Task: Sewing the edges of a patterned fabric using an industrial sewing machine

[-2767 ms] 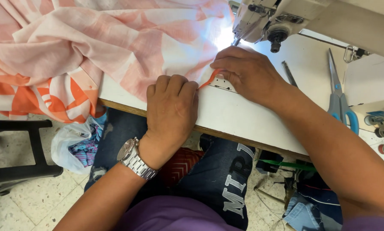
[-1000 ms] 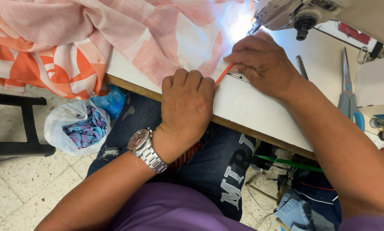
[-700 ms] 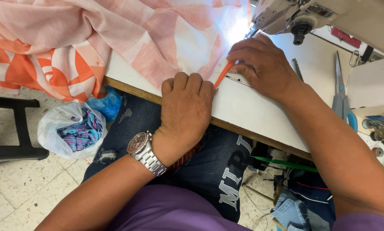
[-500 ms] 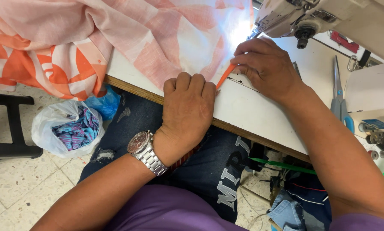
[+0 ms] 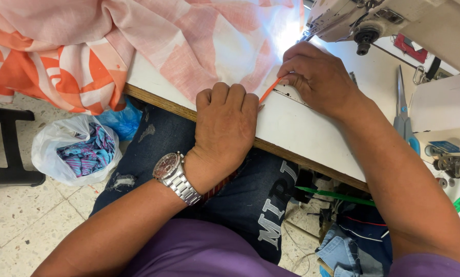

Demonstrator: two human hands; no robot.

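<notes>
A: We log the fabric (image 5: 204, 46) first: thin woven cloth, pale pink with white blocks, turning stronger orange and white where it spills off the left end of the table (image 5: 312, 128). It lies on the white tabletop, bunched, its near hem a narrow orange edge (image 5: 269, 90) running toward the sewing machine (image 5: 394, 20).

B: Hands?

A: We see the left hand (image 5: 224, 125) curled, knuckles up, fingers folded over the cloth edge at the table's front rim, pressing it flat. The right hand (image 5: 319, 77) rests beside the machine head, fingertips pinching the orange edge; a narrow pinch, holding the hem.

B: Surroundings?

A: We note a metal wristwatch (image 5: 174, 174) on the left wrist. Blue-handled scissors (image 5: 404, 115) lie on the table to the right, well apart from the cloth. On the floor at left, a white plastic bag (image 5: 76, 154) of striped scraps, with a blue bag (image 5: 118, 119) just behind it, and a black stool leg (image 5: 9, 149).

B: Obstructions?

A: The machine lamp glares on the cloth near the needle, so we cannot make out the needle or presser foot. The right hand covers the stitch area. The machine body is cut off at the top edge.
</notes>
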